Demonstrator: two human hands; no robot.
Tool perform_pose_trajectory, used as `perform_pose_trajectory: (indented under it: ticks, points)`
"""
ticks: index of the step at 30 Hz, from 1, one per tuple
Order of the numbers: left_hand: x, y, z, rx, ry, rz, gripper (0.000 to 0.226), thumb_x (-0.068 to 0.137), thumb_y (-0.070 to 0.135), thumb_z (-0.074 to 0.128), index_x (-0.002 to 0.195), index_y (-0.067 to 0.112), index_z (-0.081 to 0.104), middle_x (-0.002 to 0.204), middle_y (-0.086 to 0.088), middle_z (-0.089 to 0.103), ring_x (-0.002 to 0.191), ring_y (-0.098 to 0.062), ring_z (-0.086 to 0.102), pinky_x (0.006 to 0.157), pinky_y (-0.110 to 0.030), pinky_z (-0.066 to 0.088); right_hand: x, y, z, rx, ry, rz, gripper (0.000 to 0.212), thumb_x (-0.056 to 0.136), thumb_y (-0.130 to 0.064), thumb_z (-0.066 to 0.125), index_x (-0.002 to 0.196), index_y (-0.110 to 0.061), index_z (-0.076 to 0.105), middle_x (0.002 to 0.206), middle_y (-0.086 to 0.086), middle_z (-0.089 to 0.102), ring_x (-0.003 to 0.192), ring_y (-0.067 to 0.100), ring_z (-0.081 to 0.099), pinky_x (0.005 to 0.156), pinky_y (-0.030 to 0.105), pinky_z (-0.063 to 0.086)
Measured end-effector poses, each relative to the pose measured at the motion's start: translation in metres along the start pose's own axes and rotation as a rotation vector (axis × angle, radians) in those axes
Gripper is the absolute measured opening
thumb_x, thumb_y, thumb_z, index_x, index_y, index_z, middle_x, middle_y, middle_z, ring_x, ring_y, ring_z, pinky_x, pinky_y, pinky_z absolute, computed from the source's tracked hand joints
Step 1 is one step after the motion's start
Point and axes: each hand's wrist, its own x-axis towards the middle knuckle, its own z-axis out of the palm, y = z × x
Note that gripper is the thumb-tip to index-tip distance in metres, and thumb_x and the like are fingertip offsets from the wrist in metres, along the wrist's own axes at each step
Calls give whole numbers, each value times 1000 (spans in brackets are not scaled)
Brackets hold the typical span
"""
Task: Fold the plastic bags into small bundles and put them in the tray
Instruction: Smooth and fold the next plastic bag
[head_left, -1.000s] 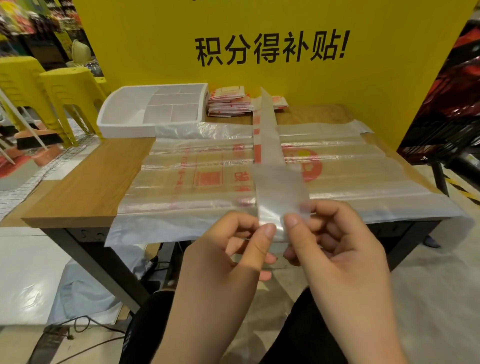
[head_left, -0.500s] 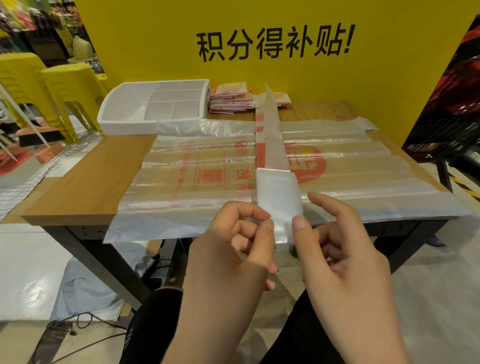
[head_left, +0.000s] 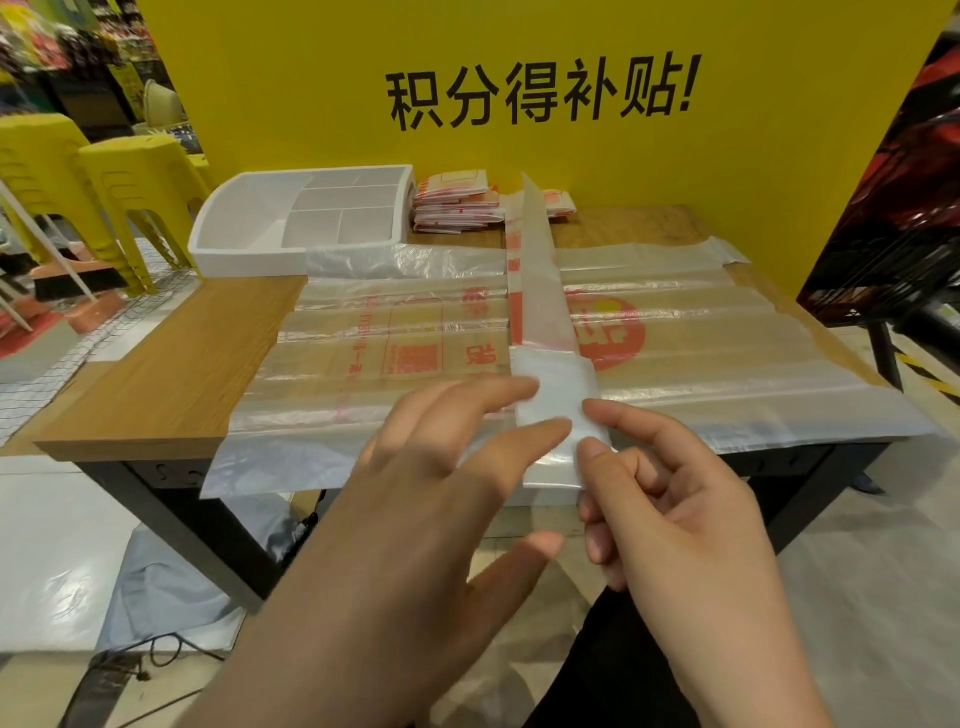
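A plastic bag folded into a long narrow strip (head_left: 540, 291) runs from the table's near edge toward the back, its near end doubled over. My right hand (head_left: 670, 519) pinches that doubled end between thumb and fingers. My left hand (head_left: 441, 483) lies flat with straight fingers, fingertips pressing on the fold from the left. Under the strip, flat clear bags with red print (head_left: 395, 343) cover the table. The white divided tray (head_left: 249, 228) stands at the back left. A stack of folded red-and-white bundles (head_left: 457, 202) lies right of it.
The wooden table (head_left: 171, 379) has a bare left part. Yellow plastic stools (head_left: 130, 192) stand beyond its left end. A yellow board with black lettering (head_left: 540, 93) rises behind the table. A dark red display (head_left: 893, 208) stands at the right.
My left hand let go of its pinch and spread flat, fingers now pressing the fold. The doubled end has moved further up the strip. My right hand keeps its pinch.
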Motion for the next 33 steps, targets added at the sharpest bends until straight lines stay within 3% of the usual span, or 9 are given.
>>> perform_pose_trajectory:
  ticks: [3, 7, 11, 16, 18, 20, 24, 29, 33]
  points:
    - [20, -15, 3, 52, -110, 29, 70, 90, 51, 58, 152, 34, 33, 163, 16, 18, 152, -7, 10, 120, -37, 21, 0, -4, 1, -15, -4, 22, 20, 94, -20, 66, 108, -33, 70, 61, 6, 59, 48, 14, 50, 48, 20, 42]
    - [37, -28, 15, 75, -216, 14, 72, 87, 64, 34, 153, 35, 32, 163, 15, 23, 150, -2, 7, 122, -31, -2, 1, -11, 2, -41, -24, 57, 20, 93, -23, 66, 111, -31, 68, 61, 4, 63, 43, 13, 47, 43, 19, 38]
    - [33, -34, 22, 1, -170, 17, 68, 88, 67, 38, 147, 34, 44, 156, 17, 37, 145, -3, 26, 123, -42, 16, 1, -16, -11, -213, -109, 24, 41, 78, -48, 69, 116, -32, 66, 72, 2, 69, 40, 8, 47, 46, 17, 39]
    - [36, -41, 26, 26, -123, 66, 53, 89, 48, 50, 138, 30, 53, 143, 10, 50, 135, -12, 43, 113, -46, 34, 9, -37, -47, -1159, -194, -464, 69, 70, -87, 49, 128, -50, 55, 107, -24, 57, 88, -4, 55, 67, 16, 45]
    - [39, -41, 24, 22, -129, 68, 49, 89, 45, 49, 136, 31, 53, 139, 12, 51, 132, -12, 44, 113, -42, 33, 24, -43, -48, -1276, -270, -577, 72, 77, -84, 44, 137, -46, 49, 129, -30, 47, 118, -4, 47, 90, 26, 47]
    - [43, -41, 20, 14, -156, 67, 46, 91, 47, 45, 134, 34, 52, 136, 15, 50, 130, -11, 43, 113, -37, 30, 38, -45, -46, -1320, -405, -553, 82, 77, -90, 37, 147, -49, 35, 151, -32, 26, 141, -5, 23, 109, 22, 28]
    - [49, -43, 14, -2, -202, 93, 39, 95, 45, 44, 132, 38, 50, 132, 21, 48, 124, -7, 42, 106, -29, 31, 52, -45, -46, -1344, -590, -413, 104, 63, -102, 32, 152, -55, 8, 154, -42, -6, 142, -16, -6, 116, 16, 11]
    - [51, -48, 15, -54, -190, 87, 44, 93, 42, 44, 135, 30, 52, 130, 17, 51, 122, -7, 43, 103, -34, 39, 65, -33, -42, -1318, -458, -569, 70, 86, -74, 37, 145, -38, 44, 144, -26, 43, 133, -3, 38, 109, 26, 40]
    - [56, -56, 13, -92, -221, 64, 52, 92, 47, 38, 139, 28, 50, 138, 18, 45, 130, -3, 36, 108, -28, 35, 70, -30, -40, -1279, -428, -605, 51, 90, -57, 42, 132, -33, 58, 130, -20, 57, 121, 2, 51, 98, 27, 47]
